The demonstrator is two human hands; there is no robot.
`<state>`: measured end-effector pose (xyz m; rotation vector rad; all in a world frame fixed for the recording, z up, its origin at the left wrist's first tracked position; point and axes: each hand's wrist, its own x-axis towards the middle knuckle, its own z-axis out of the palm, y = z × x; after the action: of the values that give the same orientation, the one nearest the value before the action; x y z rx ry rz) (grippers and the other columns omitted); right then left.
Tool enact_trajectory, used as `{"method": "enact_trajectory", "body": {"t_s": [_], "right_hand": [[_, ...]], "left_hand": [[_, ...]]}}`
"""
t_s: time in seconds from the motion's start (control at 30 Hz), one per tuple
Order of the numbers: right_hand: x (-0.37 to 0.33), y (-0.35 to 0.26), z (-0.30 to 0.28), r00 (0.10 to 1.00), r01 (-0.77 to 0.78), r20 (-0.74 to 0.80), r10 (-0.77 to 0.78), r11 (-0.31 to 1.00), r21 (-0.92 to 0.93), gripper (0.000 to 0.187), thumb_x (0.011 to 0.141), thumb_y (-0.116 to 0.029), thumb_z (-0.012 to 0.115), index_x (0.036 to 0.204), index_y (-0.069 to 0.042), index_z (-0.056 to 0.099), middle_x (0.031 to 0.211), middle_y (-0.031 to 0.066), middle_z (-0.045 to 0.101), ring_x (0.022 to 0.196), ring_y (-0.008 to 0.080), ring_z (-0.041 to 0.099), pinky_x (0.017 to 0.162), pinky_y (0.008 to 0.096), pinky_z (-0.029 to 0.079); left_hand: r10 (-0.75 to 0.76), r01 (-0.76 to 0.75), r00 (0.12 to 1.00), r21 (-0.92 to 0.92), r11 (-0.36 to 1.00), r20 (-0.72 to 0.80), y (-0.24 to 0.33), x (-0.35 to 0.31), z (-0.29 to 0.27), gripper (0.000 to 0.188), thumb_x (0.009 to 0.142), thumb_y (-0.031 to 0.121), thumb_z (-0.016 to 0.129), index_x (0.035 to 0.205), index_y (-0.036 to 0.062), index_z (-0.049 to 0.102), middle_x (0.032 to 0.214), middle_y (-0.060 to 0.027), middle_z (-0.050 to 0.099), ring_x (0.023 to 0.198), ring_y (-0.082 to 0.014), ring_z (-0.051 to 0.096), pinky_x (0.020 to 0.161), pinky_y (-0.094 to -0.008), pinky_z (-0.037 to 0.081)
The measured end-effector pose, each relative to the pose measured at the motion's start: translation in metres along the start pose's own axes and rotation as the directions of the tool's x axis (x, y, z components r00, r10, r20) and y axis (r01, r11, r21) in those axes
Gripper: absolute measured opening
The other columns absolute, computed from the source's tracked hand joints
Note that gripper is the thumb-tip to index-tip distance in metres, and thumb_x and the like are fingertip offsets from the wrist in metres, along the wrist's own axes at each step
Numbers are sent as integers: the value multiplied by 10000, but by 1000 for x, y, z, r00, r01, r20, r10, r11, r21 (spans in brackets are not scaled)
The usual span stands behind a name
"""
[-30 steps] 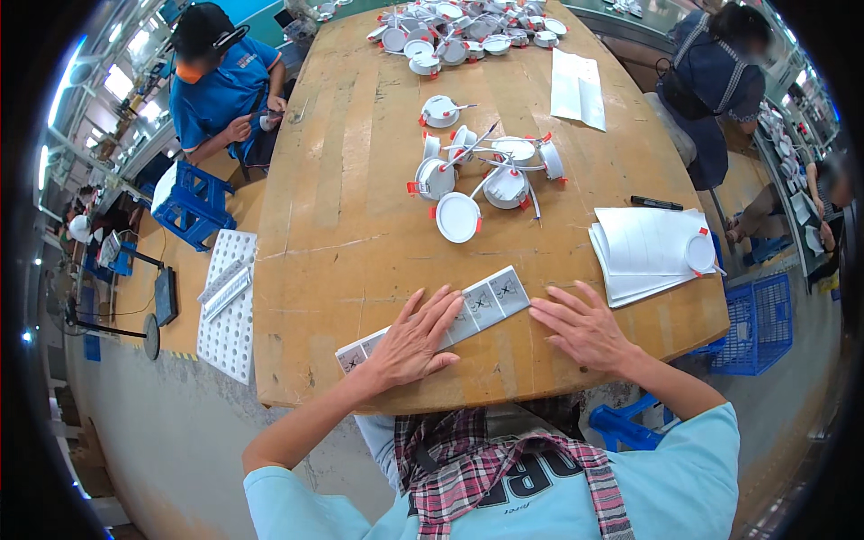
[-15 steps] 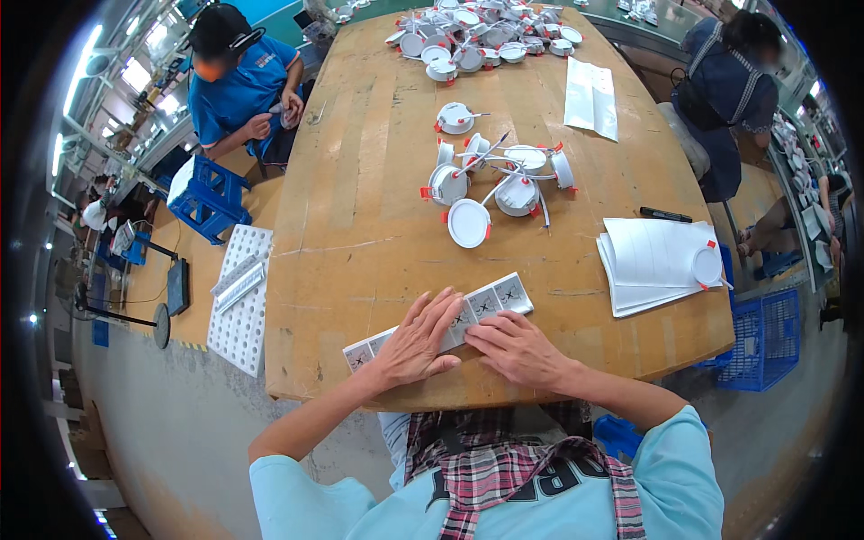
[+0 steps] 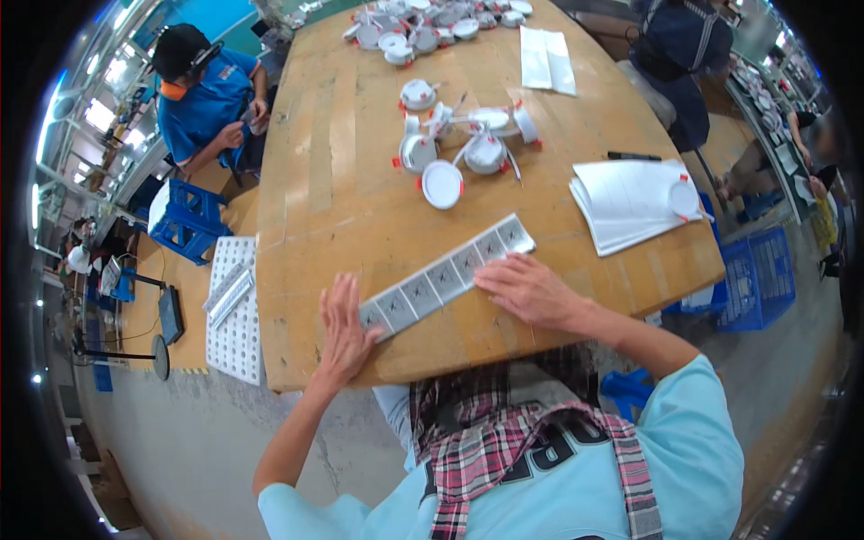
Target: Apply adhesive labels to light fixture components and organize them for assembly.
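A long flat strip of silvery-white squares with dark printed marks [image 3: 438,279] lies slantwise on the table near me. Next to its left end rests my left hand [image 3: 344,335], fingers stretched out, with the thumb touching that end. My right hand [image 3: 533,292] bends its fingers over the strip's near edge close to the right end; its thumb is hidden. Beyond the strip is a small group of round white downlights with red clips [image 3: 442,184], some lying on their sides with short cables.
White sheets [image 3: 621,211] lie at right under a single downlight [image 3: 684,198], near a black marker [image 3: 634,156]. A downlight heap [image 3: 423,38] and a white folded sheet [image 3: 547,61] are farther back. A co-worker in blue [image 3: 211,112] sits at left; blue crate [image 3: 756,279] at right.
My hands have moved apart, uncovering the strip's middle: the left went to its left end, the right toward its right end. The view has shifted and the strip slants more steeply.
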<state>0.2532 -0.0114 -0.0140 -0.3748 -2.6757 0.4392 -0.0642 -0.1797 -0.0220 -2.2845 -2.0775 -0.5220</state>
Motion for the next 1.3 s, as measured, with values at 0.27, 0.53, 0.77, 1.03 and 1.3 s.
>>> {"method": "enact_trajectory", "body": {"t_s": [0.27, 0.53, 0.77, 1.03, 1.3], "right_hand": [[15, -15, -2, 997, 35, -77, -32, 999, 38, 188, 836, -151, 609, 986, -50, 661, 1090, 52, 576, 1085, 220, 530, 1000, 387, 389], [9, -17, 3, 998, -27, -54, 36, 988, 153, 191, 857, -103, 599, 1025, -21, 640, 1041, 93, 576, 1061, 266, 544, 920, 386, 450], [26, -8, -17, 869, -112, -444, 219, 961, 254, 258, 836, -102, 640, 1078, -23, 597, 1063, 96, 587, 1043, 274, 554, 909, 368, 451], [63, 17, -44, 841, -88, -137, 523, 382, 920, 303, 899, -202, 626, 1135, -14, 593, 990, 53, 642, 918, 148, 590, 853, 293, 460], [90, 30, -20, 819, -342, 203, 537, 171, 924, 272, 912, -292, 617, 1027, -47, 644, 807, 9, 647, 719, 64, 589, 652, 218, 469]], "left_hand": [[-63, 48, 982, -87, 995, -176, 65, 41, -50, 780, 850, 538, 586, 1366, -9, 376, 1252, -179, 487, 1191, -335, 422, 1038, -474, 283], [-25, 28, 968, -6, 1000, 249, 96, 49, -31, 617, 765, 404, 715, 1235, 42, 545, 1034, -124, 599, 969, -297, 583, 822, -398, 467], [-300, 492, 825, -346, 799, 479, 70, 54, -55, 286, 889, 143, 603, 1116, -32, 604, 918, -84, 667, 762, -169, 631, 663, -318, 505], [-308, 532, 780, -837, -131, 544, 80, 11, -56, 265, 935, 181, 585, 1143, 18, 601, 988, -42, 675, 829, -90, 638, 723, -244, 520], [-437, 419, 766, -882, -214, 470, 112, -11, 2, 301, 939, 134, 563, 1205, -4, 539, 1089, -73, 650, 942, -108, 622, 810, -272, 509]]}}
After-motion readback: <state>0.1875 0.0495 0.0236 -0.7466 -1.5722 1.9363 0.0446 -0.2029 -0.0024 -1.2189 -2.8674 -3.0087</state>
